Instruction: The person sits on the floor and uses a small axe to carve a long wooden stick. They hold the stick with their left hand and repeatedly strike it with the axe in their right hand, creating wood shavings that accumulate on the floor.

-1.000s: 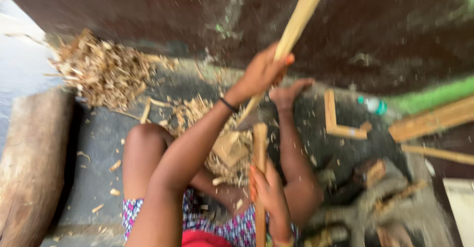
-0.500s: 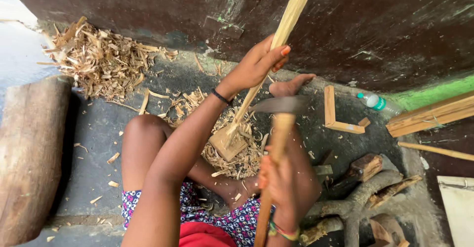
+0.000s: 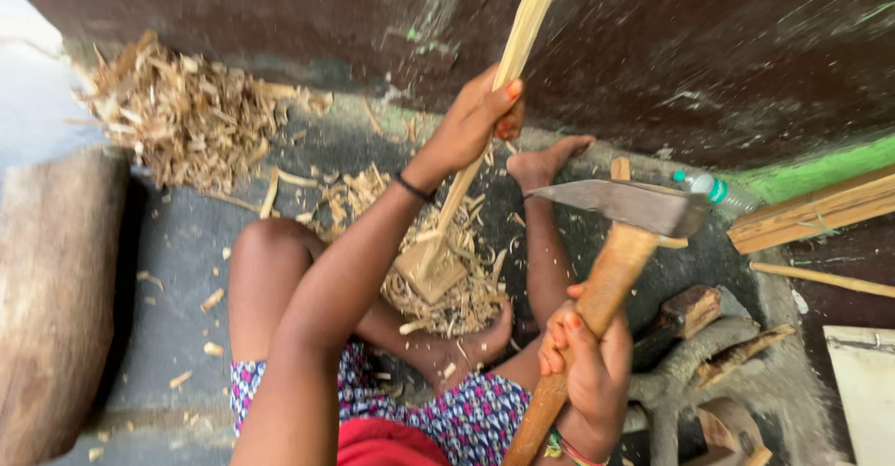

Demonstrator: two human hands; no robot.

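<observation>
Nearest the wooden block (image 3: 431, 275): right hand (image 3: 589, 365) closed around an adze (image 3: 611, 242) — blade raised right of it. On the block, a pale stick (image 3: 508, 70) stands tilted — left hand (image 3: 477, 123) gripping it above. Shavings pile (image 3: 182, 116) beyond, left.

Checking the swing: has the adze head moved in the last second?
Yes. The adze head has risen and swung right, away from the wood shavings, nearer the plastic bottle.

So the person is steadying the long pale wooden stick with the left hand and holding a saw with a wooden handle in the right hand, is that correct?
Not quite: the head view shows the right hand gripping a hatchet with a wooden handle and a flat metal blade, not a saw. The rest holds: the left hand steadies the long pale wooden stick.
</observation>
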